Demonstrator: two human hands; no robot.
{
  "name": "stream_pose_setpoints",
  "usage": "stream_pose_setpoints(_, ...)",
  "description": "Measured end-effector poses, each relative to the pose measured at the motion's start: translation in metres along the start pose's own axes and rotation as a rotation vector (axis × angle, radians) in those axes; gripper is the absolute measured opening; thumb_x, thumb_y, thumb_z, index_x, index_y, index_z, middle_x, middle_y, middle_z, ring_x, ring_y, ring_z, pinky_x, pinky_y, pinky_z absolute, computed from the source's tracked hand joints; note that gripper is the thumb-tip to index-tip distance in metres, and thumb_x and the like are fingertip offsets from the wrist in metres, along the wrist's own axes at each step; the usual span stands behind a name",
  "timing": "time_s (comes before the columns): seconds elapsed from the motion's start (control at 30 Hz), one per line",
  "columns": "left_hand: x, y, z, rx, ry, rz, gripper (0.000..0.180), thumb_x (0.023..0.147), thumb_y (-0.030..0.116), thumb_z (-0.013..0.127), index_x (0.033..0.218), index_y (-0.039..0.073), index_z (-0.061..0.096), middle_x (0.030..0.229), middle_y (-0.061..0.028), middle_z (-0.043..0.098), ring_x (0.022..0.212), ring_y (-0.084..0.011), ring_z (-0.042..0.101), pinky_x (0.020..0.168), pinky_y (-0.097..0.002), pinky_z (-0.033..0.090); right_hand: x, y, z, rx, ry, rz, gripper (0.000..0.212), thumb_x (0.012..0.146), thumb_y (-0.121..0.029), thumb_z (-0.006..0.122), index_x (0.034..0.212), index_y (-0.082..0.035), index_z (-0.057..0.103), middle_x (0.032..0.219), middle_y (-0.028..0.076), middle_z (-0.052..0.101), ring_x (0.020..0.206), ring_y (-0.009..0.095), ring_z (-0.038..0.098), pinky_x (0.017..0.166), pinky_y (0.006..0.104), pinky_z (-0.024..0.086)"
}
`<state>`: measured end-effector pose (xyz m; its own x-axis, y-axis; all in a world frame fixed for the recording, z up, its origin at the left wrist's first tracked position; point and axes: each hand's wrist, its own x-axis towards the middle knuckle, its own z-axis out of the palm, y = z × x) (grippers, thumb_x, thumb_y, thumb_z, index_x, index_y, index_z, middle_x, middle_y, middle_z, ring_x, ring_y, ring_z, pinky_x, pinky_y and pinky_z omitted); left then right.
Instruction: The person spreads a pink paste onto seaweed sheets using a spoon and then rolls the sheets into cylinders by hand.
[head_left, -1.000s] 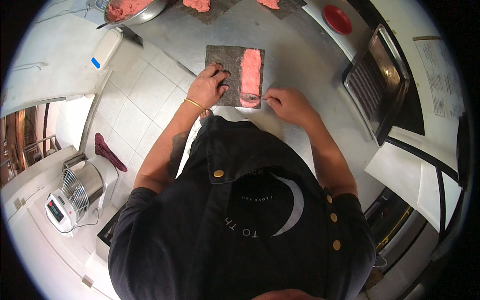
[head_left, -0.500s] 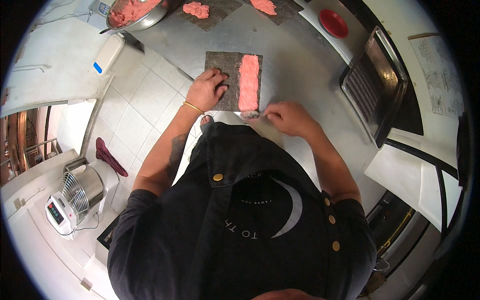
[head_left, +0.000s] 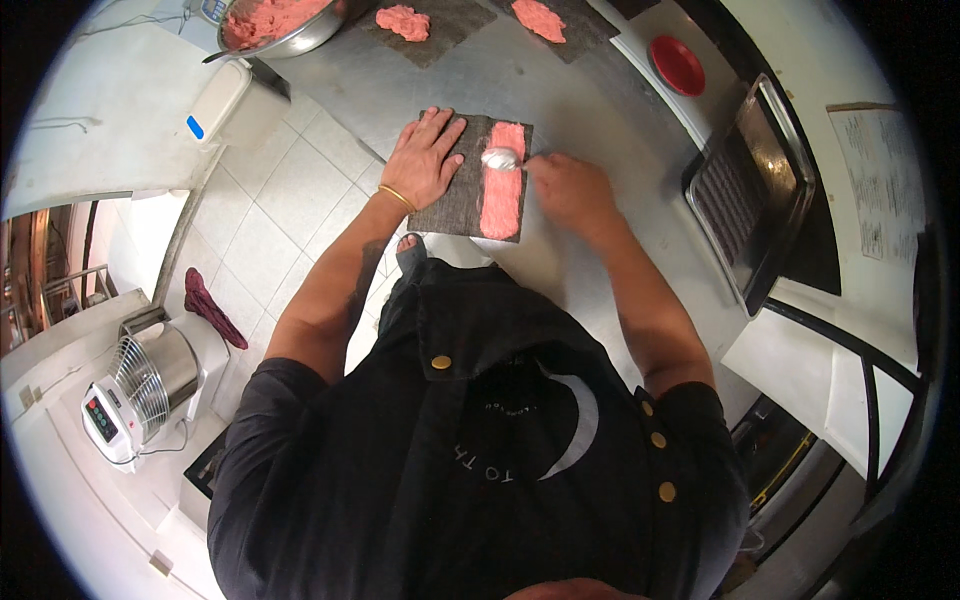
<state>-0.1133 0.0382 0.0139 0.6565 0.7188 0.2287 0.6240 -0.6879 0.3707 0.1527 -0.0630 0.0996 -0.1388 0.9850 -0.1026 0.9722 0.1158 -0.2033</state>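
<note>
A steel bowl (head_left: 285, 22) of pink paste is seen far beyond the fingertips, at the counter's far left corner. Two further dark sheets, each bearing a pink lump (head_left: 403, 21) (head_left: 540, 19), are laid well past the fingers. A red lid (head_left: 677, 64) is set off beyond the right-side fingers, and a metal baking tray (head_left: 752, 190) lies further to that side. A white scale (head_left: 217, 102) is placed left of the fingers. A caged mixer (head_left: 148, 375) and a maroon cloth (head_left: 208, 305) are found far behind them, on the floor side.
</note>
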Motion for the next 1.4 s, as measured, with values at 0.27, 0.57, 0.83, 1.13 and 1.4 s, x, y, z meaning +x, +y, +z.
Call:
stream_pose_setpoints(0.27,-0.002,-0.007,-0.003,-0.049,-0.016,-0.001,0.054,0.101,0.031,0.063,0.150,0.011,0.059,0.160,-0.0163,0.050,0.156,-0.0366,0.036,0.129,-0.0512,0.027,0.028,0.013,-0.025,-0.013,0.065,0.071,0.020,0.100,-0.019,0.053,0.110,-0.011,0.069,0.103,0.016,0.073,0.095,0.039,0.074,0.083,0.0539,0.059)
stream_pose_setpoints(0.57,-0.001,-0.008,-0.004,-0.085,-0.005,0.009,0.054,0.098,0.025,0.065,0.149,0.008,0.059,0.157,-0.0194,0.051,0.154,-0.0387,0.040,0.128,-0.0518,0.029,0.038,0.019,-0.025,-0.076,0.061,0.067,0.022,0.100,-0.021,0.057,0.116,-0.015,0.071,0.102,0.013,0.073,0.094,0.036,0.074,0.083,0.0521,0.059)
stream_pose_setpoints(0.83,0.000,-0.005,-0.007,-0.081,-0.003,0.006,0.054,0.098,0.025,0.065,0.149,0.009,0.059,0.157,-0.0193,0.052,0.153,-0.0382,0.040,0.128,-0.0510,0.029,0.048,0.032,-0.031,-0.006,0.049,0.037,0.022,0.100,-0.020,0.056,0.116,-0.014,0.070,0.106,0.014,0.073,0.096,0.038,0.074,0.086,0.0531,0.059)
stream_pose_setpoints(1.13,-0.001,-0.006,-0.006,-0.094,0.002,0.008,0.054,0.098,0.025,0.065,0.150,0.010,0.058,0.156,-0.0193,0.052,0.153,-0.0391,0.041,0.128,-0.0519,0.029,0.061,0.060,-0.025,0.150,0.172,-0.059,0.018,0.098,-0.023,0.060,0.108,-0.015,0.072,0.099,0.014,0.073,0.094,0.037,0.072,0.084,0.0521,0.058)
stream_pose_setpoints(1.4,0.001,-0.004,-0.007,-0.062,0.008,0.003,0.054,0.098,0.027,0.065,0.149,0.012,0.059,0.156,-0.0178,0.052,0.152,-0.0385,0.041,0.128,-0.0510,0.030,0.034,0.051,-0.008,0.200,-0.092,-0.312,0.022,0.094,-0.021,0.062,0.109,-0.018,0.077,0.096,0.013,0.074,0.092,0.037,0.072,0.081,0.0519,0.057)
